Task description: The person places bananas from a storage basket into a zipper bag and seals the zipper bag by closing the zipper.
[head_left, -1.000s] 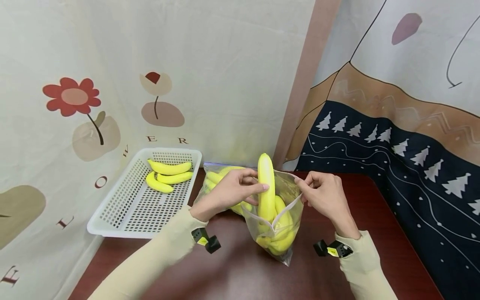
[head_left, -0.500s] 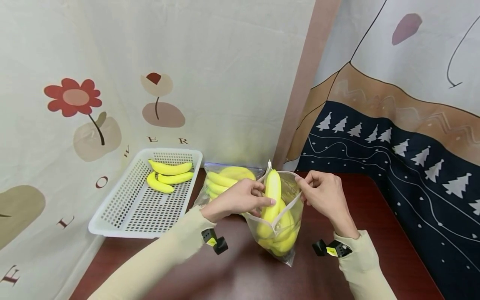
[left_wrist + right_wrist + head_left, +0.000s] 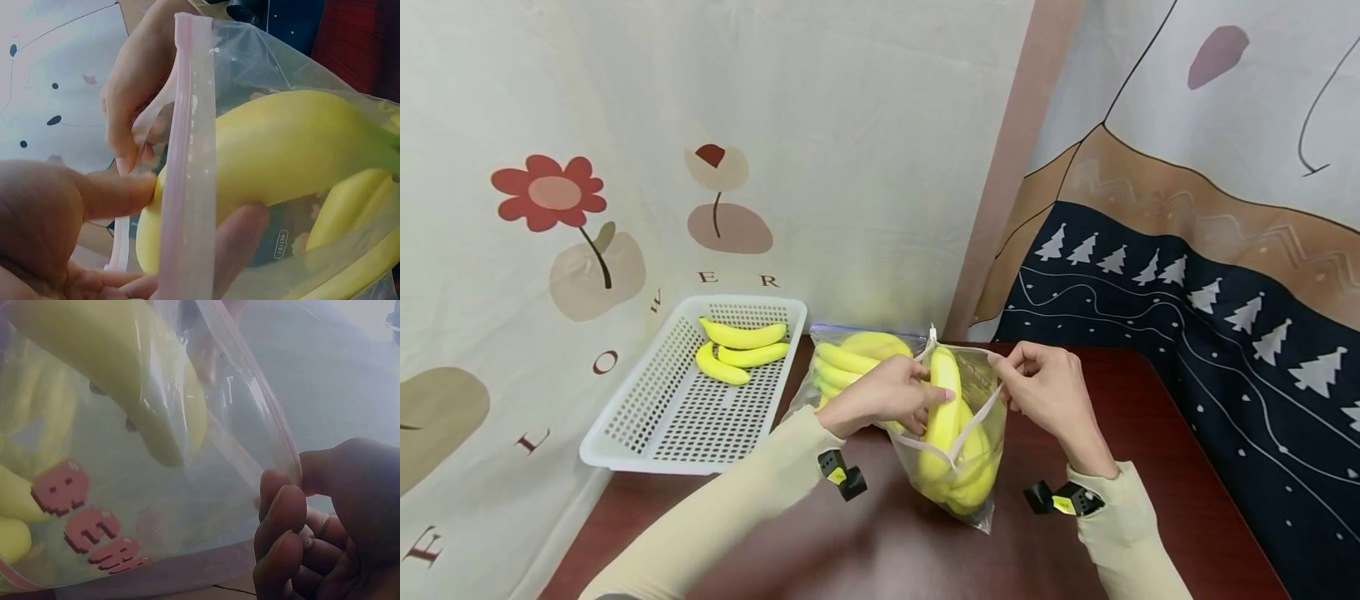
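A clear zip bag with a pinkish zip edge stands on the table, its mouth spread wide. Several yellow bananas lie inside it. My left hand pinches the upper end of one banana, which stands tilted within the bag's mouth. In the left wrist view, the thumb presses that banana from one side, and a finger shows on its other side behind the plastic. At the bag's right rim my right hand pinches the zip edge between thumb and fingers; the right wrist view shows this grip closely.
Behind my left hand lies a second clear bag filled with bananas, with a blue zip edge. A white perforated basket at the left holds 3 bananas. Printed curtains border the dark red table.
The left hand has lowered the banana into the bag and shifted slightly right. The bag's back rim now shows beside the banana. The right hand stays in place on the rim.
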`<state>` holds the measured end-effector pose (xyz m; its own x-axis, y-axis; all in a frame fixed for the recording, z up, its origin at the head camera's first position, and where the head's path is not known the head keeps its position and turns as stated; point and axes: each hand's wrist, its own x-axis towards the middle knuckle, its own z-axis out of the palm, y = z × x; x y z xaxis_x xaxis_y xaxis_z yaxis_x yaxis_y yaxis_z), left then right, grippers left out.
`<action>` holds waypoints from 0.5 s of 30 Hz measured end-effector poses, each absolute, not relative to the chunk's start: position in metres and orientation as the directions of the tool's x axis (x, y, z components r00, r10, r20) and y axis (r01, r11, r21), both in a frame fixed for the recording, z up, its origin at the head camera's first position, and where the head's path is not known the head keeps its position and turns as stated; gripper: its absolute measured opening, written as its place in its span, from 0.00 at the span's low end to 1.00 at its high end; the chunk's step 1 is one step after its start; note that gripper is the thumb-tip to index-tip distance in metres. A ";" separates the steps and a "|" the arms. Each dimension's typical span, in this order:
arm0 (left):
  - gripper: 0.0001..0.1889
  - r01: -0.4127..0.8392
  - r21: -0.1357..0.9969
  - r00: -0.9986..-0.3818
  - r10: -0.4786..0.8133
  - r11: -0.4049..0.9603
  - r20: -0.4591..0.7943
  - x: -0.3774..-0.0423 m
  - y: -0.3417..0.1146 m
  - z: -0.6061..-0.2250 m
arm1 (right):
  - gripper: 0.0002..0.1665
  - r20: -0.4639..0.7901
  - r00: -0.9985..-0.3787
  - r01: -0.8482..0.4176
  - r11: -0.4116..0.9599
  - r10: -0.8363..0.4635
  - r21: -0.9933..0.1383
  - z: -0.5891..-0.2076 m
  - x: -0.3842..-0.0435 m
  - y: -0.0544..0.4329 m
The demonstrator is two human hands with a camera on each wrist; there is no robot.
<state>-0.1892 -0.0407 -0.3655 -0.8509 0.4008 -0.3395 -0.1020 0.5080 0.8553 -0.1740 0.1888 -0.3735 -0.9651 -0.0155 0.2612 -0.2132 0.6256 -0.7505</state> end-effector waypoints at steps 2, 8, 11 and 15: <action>0.28 -0.134 0.879 -0.854 0.397 0.457 -0.336 -0.189 -0.039 -0.366 | 0.19 0.250 -0.968 -0.205 0.622 -0.015 -0.756 -0.374 -0.174 0.189; 0.28 -0.143 0.919 -0.849 0.431 0.368 -0.304 -0.187 -0.041 -0.363 | 0.19 0.254 -0.967 -0.207 0.626 -0.015 -0.752 -0.375 -0.174 0.189; 0.14 -0.051 0.907 -0.877 0.415 0.418 -0.241 -0.183 -0.052 -0.360 | 0.19 0.251 -0.968 -0.206 0.621 -0.014 -0.757 -0.374 -0.174 0.190; 0.14 0.128 0.800 -0.955 0.291 0.586 -0.060 -0.180 -0.071 -0.361 | 0.19 0.241 -0.970 -0.201 0.607 -0.015 -0.769 -0.374 -0.174 0.192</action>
<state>-0.1804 -0.0710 -0.3606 -0.9549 0.2908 -0.0603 0.1278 0.5857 0.8004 -0.1745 0.1915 -0.3744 -0.9704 -0.0154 0.2410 -0.2006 0.6069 -0.7691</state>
